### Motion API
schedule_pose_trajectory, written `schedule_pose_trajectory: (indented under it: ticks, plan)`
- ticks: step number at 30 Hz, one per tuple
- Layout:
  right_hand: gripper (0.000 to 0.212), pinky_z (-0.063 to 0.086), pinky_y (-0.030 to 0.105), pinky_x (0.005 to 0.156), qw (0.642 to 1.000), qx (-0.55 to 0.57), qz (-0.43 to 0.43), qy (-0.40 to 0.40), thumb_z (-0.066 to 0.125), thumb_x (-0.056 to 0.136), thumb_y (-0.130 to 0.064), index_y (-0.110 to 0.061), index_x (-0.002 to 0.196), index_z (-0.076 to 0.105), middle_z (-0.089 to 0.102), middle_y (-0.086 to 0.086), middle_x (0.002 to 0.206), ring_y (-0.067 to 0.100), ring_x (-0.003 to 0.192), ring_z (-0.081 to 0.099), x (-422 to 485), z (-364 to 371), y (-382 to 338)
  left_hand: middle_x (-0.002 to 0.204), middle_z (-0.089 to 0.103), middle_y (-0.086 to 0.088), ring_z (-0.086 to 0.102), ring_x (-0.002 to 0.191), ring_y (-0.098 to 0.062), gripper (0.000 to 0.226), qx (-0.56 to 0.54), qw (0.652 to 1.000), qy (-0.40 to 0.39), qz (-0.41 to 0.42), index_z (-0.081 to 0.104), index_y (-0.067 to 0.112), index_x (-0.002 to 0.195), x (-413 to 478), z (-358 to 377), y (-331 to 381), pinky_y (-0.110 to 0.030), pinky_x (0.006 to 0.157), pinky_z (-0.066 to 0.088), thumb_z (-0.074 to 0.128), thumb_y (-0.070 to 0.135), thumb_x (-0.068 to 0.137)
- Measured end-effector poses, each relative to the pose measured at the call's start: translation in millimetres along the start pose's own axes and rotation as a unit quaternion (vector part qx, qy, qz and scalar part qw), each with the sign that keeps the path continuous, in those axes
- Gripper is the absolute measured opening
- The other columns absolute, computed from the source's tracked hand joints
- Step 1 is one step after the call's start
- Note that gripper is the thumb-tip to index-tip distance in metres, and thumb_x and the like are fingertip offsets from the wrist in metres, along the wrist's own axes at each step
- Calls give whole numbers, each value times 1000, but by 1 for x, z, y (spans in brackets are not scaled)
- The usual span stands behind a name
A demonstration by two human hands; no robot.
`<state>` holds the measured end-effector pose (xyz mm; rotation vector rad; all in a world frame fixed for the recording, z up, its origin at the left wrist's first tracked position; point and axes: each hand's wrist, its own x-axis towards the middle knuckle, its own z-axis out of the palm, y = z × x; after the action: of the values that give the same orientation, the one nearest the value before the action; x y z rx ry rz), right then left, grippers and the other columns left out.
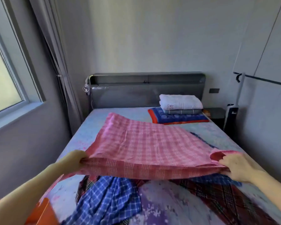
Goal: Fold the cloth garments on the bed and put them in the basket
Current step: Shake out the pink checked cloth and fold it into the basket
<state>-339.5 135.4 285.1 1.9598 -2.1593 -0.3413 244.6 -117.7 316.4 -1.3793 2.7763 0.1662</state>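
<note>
A pink checked cloth (146, 143) is stretched out above the bed, its far end lifted in the air. My left hand (76, 159) grips its near left corner and my right hand (235, 168) grips its near right corner, where the fabric bunches. Under the cloth, on the near part of the bed, lie a crumpled blue checked garment (109, 198) and a dark red plaid garment (217, 198). An orange thing (40, 213) shows at the bottom left beside the bed; I cannot tell whether it is the basket.
The bed (81, 137) has a pale patterned sheet and a grey headboard (144, 93). A stack of folded blankets (180, 109) sits at its far right. A window and curtain (55, 62) stand on the left, a nightstand (216, 113) and wardrobe on the right.
</note>
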Motion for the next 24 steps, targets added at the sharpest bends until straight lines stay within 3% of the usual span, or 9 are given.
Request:
schedule_pose_trajectory:
  ticks: [3, 6, 8, 10, 11, 14, 18, 20, 24]
  plan:
    - [20, 40, 28, 27, 1000, 5, 13, -6, 78, 31, -28, -23, 44, 64, 54, 1, 41, 23, 34, 54, -39, 24, -16, 93, 69, -6, 62, 90, -25, 16, -3, 999, -49, -15, 63, 24, 71, -20, 34, 15, -28, 75, 43, 48, 29, 71]
    - [39, 37, 28, 26, 998, 20, 66, 1, 85, 6, -9, -15, 37, 61, 53, 5, 37, 27, 30, 53, -81, 22, -33, 102, 68, -1, 61, 97, -21, 24, 20, 997, -71, -5, 70, 19, 95, -38, 65, 30, -28, 82, 46, 52, 23, 79]
    - [31, 47, 35, 38, 992, -63, 105, -21, 89, 32, -17, -8, 57, 72, 67, 10, 57, 29, 51, 65, -106, 17, -47, 99, 69, -3, 61, 94, -20, 18, 29, 994, -100, 14, 69, 16, 93, -53, 79, 46, -26, 78, 43, 55, 22, 82]
    - [26, 52, 30, 71, 986, -87, 129, -51, 62, 80, -22, -12, 102, 72, 72, 7, 102, 24, 94, 68, -128, 24, -48, 95, 67, -6, 59, 87, -19, 15, 41, 992, -118, 19, 66, 12, 86, -72, 87, 66, -21, 69, 35, 56, 22, 85]
    - [31, 49, 26, 77, 982, -92, 139, -93, 50, 88, -21, -15, 114, 67, 69, 3, 113, 20, 104, 64, -136, 30, -46, 94, 66, -7, 57, 84, -19, 15, 43, 991, -124, 13, 64, 11, 86, -80, 89, 76, -18, 65, 32, 54, 21, 87]
    - [34, 47, 24, 73, 968, -56, 177, -172, 41, 92, -18, -14, 115, 66, 68, 1, 112, 19, 102, 63, -162, 38, -38, 94, 64, -6, 51, 81, -16, 22, 72, 988, -136, -11, 66, 7, 95, -104, 98, 102, -14, 57, 29, 47, 11, 87]
    - [29, 32, 26, 54, 974, -4, 177, -142, 42, 93, -12, -2, 92, 69, 65, 12, 91, 24, 79, 56, -202, 49, -20, 86, 61, 2, 46, 76, -11, 19, 85, 982, -168, -32, 64, 14, 91, -138, 109, 144, -19, 64, 31, 46, 10, 85]
    - [30, 42, 22, 61, 963, 55, 215, -154, 41, 95, -11, -4, 105, 68, 68, 10, 106, 21, 89, 61, -218, 48, -11, 73, 51, 8, 45, 74, -12, 15, 84, 976, -197, -35, 60, 17, 79, -151, 115, 164, -19, 59, 31, 47, 11, 84]
    - [33, 48, 25, 78, 965, -11, 197, -172, 43, 94, -10, -16, 117, 65, 66, -1, 116, 20, 108, 62, -247, 54, 2, 72, 51, 6, 47, 73, -15, 23, 53, 978, -194, -44, 46, 26, 67, -173, 129, 201, -25, 64, 37, 46, 10, 84]
